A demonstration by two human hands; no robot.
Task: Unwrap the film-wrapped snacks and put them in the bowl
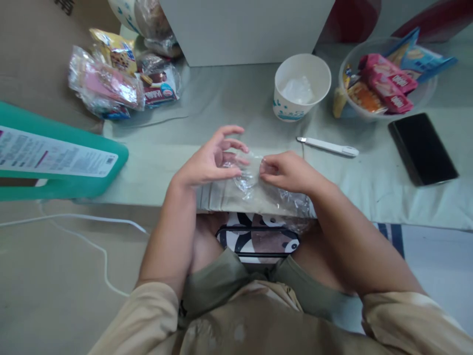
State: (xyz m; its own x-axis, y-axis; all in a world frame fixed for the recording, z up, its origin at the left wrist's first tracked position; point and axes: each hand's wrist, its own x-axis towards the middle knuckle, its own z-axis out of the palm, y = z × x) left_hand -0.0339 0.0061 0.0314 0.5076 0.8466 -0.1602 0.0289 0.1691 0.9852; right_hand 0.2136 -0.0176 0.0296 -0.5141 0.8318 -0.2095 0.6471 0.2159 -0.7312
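Note:
A clear plastic bag [247, 180] is stretched between my hands at the table's front edge, its crumpled lower part hanging over the edge on the right. My right hand [290, 171] is closed in a pinch on the bag's upper right side. On the other side, my left hand [214, 158] has its fingers spread and curved, with the thumb apart from them. Its fingertips are at the bag's left side; whether they touch it I cannot tell. A white paper cup [290, 106] with clear plastic inside stands beyond my hands. Near the cup lies a white utility knife [328, 146].
Several wrapped snacks [118, 86] are piled at the back left. A clear bowl [424, 96] of packets and a black phone [423, 149] are on the right. A green jug-like container [74, 138] juts in from the left. A white box [247, 29] stands behind.

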